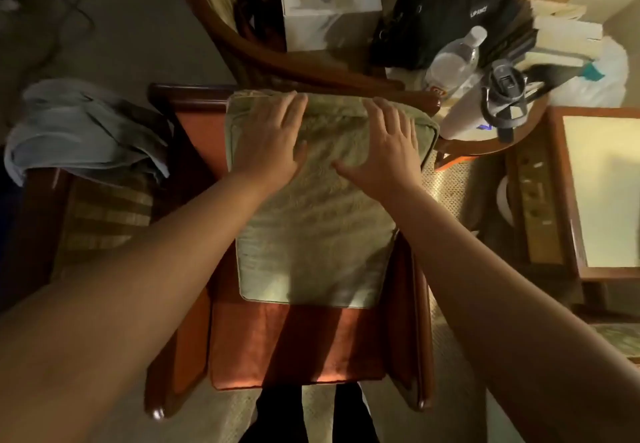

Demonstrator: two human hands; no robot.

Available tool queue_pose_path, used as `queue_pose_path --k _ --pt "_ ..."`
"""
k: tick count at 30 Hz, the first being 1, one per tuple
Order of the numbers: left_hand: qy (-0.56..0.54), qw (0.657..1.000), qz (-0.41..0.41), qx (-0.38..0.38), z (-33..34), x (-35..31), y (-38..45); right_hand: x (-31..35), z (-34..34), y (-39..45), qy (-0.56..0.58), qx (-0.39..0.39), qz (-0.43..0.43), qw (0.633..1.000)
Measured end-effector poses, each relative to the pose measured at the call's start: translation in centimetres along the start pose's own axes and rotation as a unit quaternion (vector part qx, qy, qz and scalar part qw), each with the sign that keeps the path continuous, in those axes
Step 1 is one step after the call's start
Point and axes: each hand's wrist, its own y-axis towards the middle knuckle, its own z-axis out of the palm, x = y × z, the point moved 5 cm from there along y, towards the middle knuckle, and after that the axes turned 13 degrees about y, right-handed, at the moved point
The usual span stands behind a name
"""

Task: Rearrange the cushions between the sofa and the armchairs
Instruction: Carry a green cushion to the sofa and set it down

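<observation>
My left hand (pixel 268 141) and right hand (pixel 384 146) lie flat, fingers spread, pressing the upper part of the green cushion (pixel 317 220), gripping nothing. The cushion leans against the back of the armchair (pixel 298 349), its lower edge on the rust seat, with a side table (pixel 485 146) just right of its top corner. I judge I'm settling it into place; next I lift away and fetch another.

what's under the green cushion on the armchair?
The green cushion lies on the armchair's orange seat pad, whose front part shows bare. Both hands, left hand and right hand, press flat on top. Whatever lies under the cushion's covered area cannot be seen.
</observation>
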Motion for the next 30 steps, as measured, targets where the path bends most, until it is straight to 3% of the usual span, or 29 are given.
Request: queue_pose_path --k 6,12,26,30 --pt "0.127 0.988 0.03 0.082 2.9 -0.9 1.2 -2.4 3.0 3.0 -0.136 0.127 0.045 0.982" --pt "0.137 0.977 0.012 0.161 3.2 -1.8 2.0 -1.9 2.8 1.9 -0.14 0.127 0.052 0.981" --pt "0.071 0.96 0.247 0.111 -8.4 -8.6 -9.5 2.5 -7.1 -15.3 -0.109 0.136 0.072 0.982" --pt "0.073 0.949 0.285 0.112 -12.7 -11.9 -14.1 3.5 -10.3 -22.8 -0.072 0.1 0.092 0.988"
